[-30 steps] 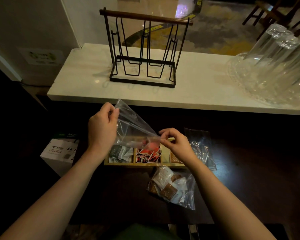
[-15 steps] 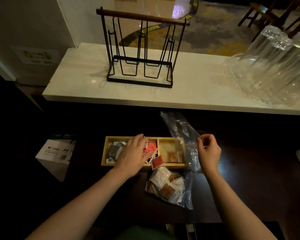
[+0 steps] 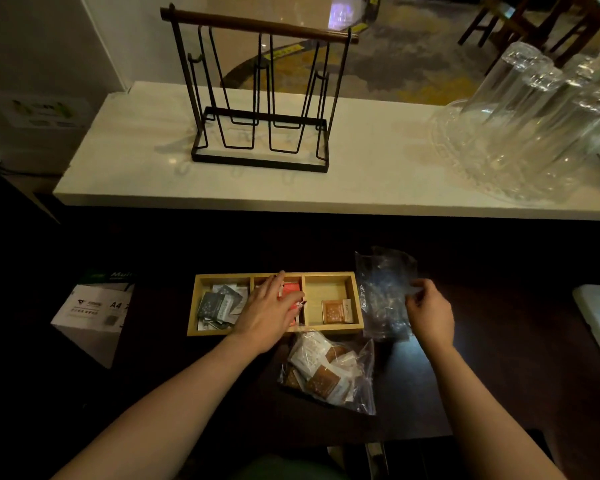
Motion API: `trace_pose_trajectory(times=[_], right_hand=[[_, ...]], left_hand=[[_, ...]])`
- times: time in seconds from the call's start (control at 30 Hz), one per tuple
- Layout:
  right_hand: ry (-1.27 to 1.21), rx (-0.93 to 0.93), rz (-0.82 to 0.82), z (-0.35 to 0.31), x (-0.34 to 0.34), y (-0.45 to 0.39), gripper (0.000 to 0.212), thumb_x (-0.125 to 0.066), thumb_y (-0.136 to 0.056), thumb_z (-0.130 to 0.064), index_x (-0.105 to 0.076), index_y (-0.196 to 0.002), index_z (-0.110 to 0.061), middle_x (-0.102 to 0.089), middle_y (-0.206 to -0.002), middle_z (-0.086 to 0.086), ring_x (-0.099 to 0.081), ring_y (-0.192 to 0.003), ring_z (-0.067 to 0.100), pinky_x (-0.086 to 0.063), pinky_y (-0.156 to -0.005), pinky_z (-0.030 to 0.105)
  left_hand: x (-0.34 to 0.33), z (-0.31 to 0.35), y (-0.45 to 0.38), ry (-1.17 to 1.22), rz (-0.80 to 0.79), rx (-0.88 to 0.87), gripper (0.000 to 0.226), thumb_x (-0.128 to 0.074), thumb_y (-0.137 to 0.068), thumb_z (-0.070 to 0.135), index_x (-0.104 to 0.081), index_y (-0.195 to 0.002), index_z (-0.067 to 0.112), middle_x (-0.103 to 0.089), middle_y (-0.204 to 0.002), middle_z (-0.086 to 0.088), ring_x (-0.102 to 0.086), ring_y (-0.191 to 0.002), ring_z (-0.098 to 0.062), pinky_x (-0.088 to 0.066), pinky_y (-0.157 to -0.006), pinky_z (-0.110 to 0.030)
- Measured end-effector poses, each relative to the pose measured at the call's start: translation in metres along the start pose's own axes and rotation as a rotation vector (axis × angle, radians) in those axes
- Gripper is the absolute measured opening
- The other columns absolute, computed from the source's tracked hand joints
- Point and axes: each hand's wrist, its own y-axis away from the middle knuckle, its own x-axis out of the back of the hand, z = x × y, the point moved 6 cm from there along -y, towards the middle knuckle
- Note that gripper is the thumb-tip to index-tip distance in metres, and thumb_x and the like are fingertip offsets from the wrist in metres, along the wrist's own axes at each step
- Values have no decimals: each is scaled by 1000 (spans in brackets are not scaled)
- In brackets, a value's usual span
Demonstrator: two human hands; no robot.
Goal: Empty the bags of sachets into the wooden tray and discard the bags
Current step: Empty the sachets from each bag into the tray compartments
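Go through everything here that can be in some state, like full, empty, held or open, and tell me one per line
Left hand: open, fingers flat on the red sachets.
Right hand: pinches the clear bag.
Clear bag: empty, held beside the tray.
Wooden tray: three compartments, each holding sachets.
Second bag: still full, lying before the tray.
Wire rack: upright, empty.

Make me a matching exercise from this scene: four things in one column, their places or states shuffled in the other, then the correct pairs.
Things:
1. red sachets
2. empty bag
3. full bag
4. grey sachets

Places or states:
A. left compartment of the wooden tray
B. lying in front of the tray
C. under the left hand, middle compartment
D. held by the right hand

Pairs: 1-C, 2-D, 3-B, 4-A
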Motion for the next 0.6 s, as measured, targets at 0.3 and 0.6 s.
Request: trace_pose_trajectory(times=[0.3,0.6], right_hand=[[233,110,-35,-6,3,1,54,-60,-80,-18,-48,-132,-14,-51,-128,16,-48,-115,33,-47,-93,47],[107,383,193,-56,15,15,36,-65,-78,-10,-60,-114,-8,-58,-118,11,-51,-111,28,-42,-95,38]], left_hand=[[-14,-15,-8,-43,-32,12,60,-32,-99,44,-14,-149,17,-15,-159,0,-10,-145,-20,-18,-117,-38],[-11,-14,1,-55,4,-39,63,-35,-97,47,-12,-150,21,0,-161,-1,2,-147,-19,-13,-118,-43]])
